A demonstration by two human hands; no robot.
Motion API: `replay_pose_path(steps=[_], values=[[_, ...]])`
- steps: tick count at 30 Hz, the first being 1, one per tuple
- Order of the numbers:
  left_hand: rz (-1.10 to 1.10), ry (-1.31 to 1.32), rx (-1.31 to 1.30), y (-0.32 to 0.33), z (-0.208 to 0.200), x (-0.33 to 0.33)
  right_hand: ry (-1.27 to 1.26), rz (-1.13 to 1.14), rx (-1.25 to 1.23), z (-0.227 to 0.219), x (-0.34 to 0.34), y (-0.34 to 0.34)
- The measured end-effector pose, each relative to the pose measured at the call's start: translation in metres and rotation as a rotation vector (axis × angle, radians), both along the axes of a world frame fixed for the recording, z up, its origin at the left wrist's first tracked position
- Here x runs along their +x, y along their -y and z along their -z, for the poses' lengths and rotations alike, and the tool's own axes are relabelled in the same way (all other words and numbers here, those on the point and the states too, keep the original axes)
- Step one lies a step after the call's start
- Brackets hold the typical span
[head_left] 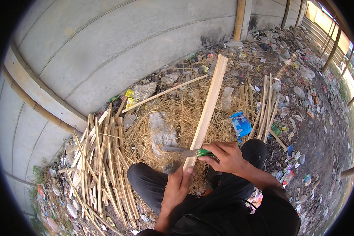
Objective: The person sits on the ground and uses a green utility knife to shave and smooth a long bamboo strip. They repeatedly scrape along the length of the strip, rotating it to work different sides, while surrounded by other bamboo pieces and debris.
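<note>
A long, pale split bamboo strip (209, 108) slants up and away from my lap, its far end raised over the litter. My left hand (177, 189) grips its near end, thumb along the edge. In my right hand (227, 158) is a knife (189, 153) with a green handle, closed in the fingers. The blade lies crosswise over the strip, just beyond my left thumb, its tip pointing left. Below the strip, thin bamboo shavings (139, 131) cover the ground around a greyish-white block (163, 130).
A heap of split bamboo strips (102, 169) lies to my left; several more strips (265, 112) lean at the right. A blue packet (240, 124) rests beside the shavings. A concrete panel wall (126, 43) stands ahead and left. Scattered litter (303, 106) covers the ground at right.
</note>
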State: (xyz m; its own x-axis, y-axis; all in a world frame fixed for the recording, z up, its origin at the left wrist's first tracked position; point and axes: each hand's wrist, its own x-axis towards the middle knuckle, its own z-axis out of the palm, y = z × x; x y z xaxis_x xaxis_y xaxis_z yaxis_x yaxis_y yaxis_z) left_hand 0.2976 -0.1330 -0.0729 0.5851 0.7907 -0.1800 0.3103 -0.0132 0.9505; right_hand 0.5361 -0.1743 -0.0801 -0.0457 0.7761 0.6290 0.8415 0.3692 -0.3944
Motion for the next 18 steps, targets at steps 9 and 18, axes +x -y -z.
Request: replay_pose_path(steps=[9,18], values=[[-0.05,-0.04,0.182,-0.0003,-0.0016,0.0094,-0.004,0.039,-0.007,-0.0056,0.0004,-0.002],[-0.081,-0.045,0.232,0.0029,-0.0045,0.0104,0.018,0.057,-0.003,-0.0027,0.002,-0.005]])
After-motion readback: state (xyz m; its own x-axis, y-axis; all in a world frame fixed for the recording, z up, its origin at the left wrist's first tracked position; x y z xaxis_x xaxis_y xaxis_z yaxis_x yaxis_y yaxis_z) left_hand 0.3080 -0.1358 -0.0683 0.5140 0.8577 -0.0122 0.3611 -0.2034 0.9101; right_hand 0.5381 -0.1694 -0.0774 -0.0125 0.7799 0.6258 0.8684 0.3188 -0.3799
